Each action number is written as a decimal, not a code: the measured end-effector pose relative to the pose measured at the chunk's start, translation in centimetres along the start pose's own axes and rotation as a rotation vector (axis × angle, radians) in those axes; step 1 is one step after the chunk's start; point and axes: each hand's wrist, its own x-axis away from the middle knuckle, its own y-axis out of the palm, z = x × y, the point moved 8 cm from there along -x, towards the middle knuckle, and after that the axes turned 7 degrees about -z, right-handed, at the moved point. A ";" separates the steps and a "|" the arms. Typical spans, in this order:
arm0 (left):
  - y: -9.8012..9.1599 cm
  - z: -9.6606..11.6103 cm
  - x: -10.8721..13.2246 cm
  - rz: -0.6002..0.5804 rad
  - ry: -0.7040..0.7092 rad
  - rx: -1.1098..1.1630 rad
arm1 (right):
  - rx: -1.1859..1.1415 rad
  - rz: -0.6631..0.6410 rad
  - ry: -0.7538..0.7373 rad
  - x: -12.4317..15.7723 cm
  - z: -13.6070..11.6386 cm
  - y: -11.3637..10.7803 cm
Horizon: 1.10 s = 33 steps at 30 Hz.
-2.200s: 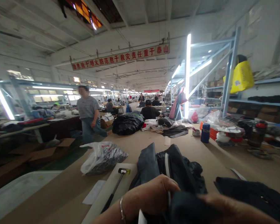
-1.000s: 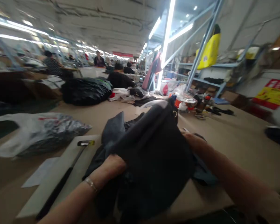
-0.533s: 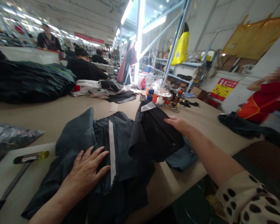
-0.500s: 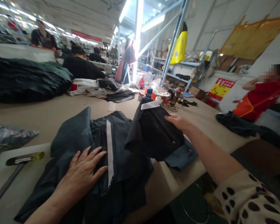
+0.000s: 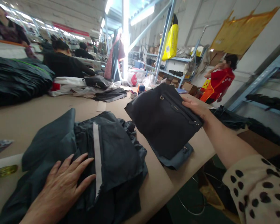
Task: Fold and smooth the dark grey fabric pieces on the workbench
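Note:
My left hand (image 5: 67, 177) lies flat, fingers spread, on a heap of dark blue-grey fabric (image 5: 116, 149) at the table's near side. A pale strip (image 5: 97, 155) runs along that fabric beside my fingertips. My right hand (image 5: 196, 109) grips the right edge of a black fabric panel (image 5: 163, 124) with a zip, a small label and a metal ring. The panel is tilted up, and the fingers behind it are hidden. Partly under it, near the table's right edge, is a blue-grey piece with a zip pull (image 5: 184, 150).
A yellow-handled tool (image 5: 8, 170) is at the left edge. Stacked dark fabric (image 5: 18, 81) stands back left, with white and black pieces (image 5: 72, 87) beside it. A blue-topped container (image 5: 141, 89) stands behind the panel. A person in red (image 5: 220, 81) is beyond the table, right.
The black panel has been turned over to show its zipped, labelled face, with my right hand still on it. My left hand stays on the fabric. The view has swung right.

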 end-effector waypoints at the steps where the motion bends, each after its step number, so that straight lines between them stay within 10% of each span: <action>1: 0.0 0.0 0.0 -0.007 -0.007 0.004 | 0.056 0.013 0.106 0.3 2.7 -0.8; 6: -0.8 0.7 0.5 -0.017 -0.031 0.029 | 0.366 0.116 0.509 3.9 14.8 -4.5; 10: -1.4 1.3 0.8 -0.039 -0.058 0.088 | 0.525 0.189 0.458 3.4 16.9 -2.7; 12: -1.5 1.4 0.9 -0.050 -0.072 0.121 | 0.551 0.101 0.308 1.9 14.7 2.9; 18: -1.9 1.5 1.7 -0.048 -0.113 0.224 | 0.363 -0.423 -0.137 1.6 5.7 29.7; 22: -1.4 1.2 2.5 -0.062 -0.163 0.365 | 0.171 -0.407 -0.023 1.1 7.1 38.1; 25: -0.5 0.7 2.5 -0.063 -0.157 0.446 | 0.119 -0.329 -0.026 -0.3 9.4 39.4; 33: 0.7 0.3 2.2 -0.069 -0.108 0.502 | 0.722 -0.116 -0.706 -0.4 6.6 37.3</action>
